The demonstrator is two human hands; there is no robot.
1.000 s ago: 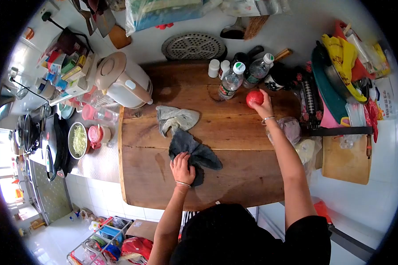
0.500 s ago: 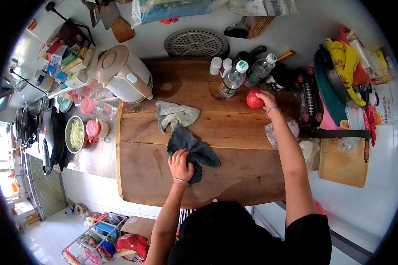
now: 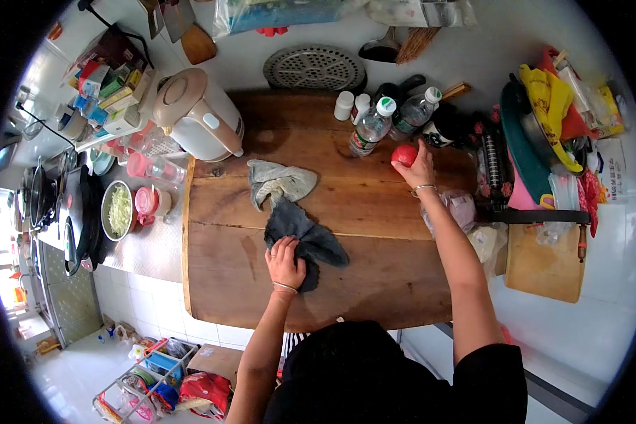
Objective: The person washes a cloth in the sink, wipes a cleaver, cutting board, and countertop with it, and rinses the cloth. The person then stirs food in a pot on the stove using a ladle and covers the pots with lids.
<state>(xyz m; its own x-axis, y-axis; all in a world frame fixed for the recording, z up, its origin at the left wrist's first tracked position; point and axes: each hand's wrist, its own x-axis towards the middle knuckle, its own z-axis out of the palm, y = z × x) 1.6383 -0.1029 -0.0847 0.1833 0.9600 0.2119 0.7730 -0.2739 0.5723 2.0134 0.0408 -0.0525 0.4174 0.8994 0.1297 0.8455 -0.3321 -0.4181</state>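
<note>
On the brown wooden tabletop (image 3: 374,283), my left hand (image 3: 285,263) lies palm down over a dark grey cloth (image 3: 304,233), its fingers stretched out and the thumb apart. A lighter grey cloth (image 3: 283,182) is bunched just beyond and touches the dark one. My right hand (image 3: 418,172) is at a shiny red, ball-shaped thing (image 3: 404,155); its thumb and fingers are spread around the near and right sides. What exactly the red thing is, I cannot tell. Two clear plastic bottles with green-and-white caps, the nearer bottle (image 3: 372,128) included, stand behind it.
A white and beige kettle (image 3: 198,116) stands at the back left. White pill bottles (image 3: 343,106) and a black-handled pan line the back edge. At right are a plastic bag (image 3: 451,212), a black rack (image 3: 537,215) and a cutting board (image 3: 544,261). A bowl of shredded vegetable (image 3: 119,212) stands left.
My right hand has shifted slightly towards me and left around the red thing, with thumb and fingers spread wider. My left hand and the cloths stay put; the view has shifted slightly.
</note>
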